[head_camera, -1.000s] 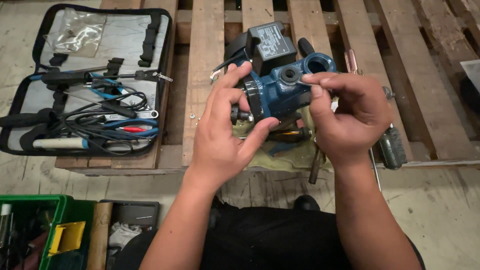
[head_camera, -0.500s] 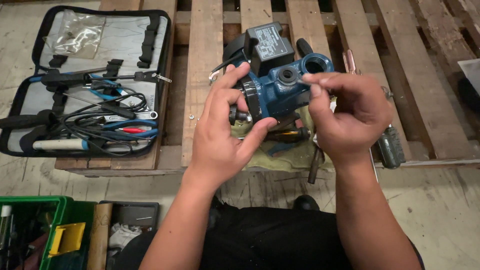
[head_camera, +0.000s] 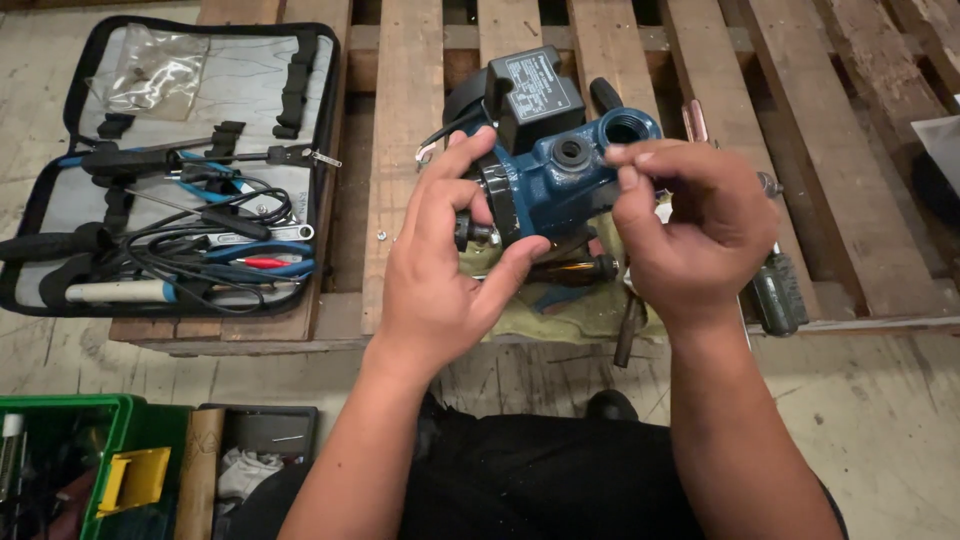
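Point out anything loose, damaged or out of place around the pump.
A tiny washer or nut lies loose on the pallet, left of the blue pump that both hands hold. Nothing looks broken or spilled.

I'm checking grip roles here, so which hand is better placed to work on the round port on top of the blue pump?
Probably the right hand: its fingertips sit by the round port on the blue pump. The left hand is wrapped around the pump's side, bracing it above the wooden pallet.

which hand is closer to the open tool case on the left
Left. The left hand grips the blue pump on the side facing the open tool case; the right hand holds the pump's far side, farther from the case.
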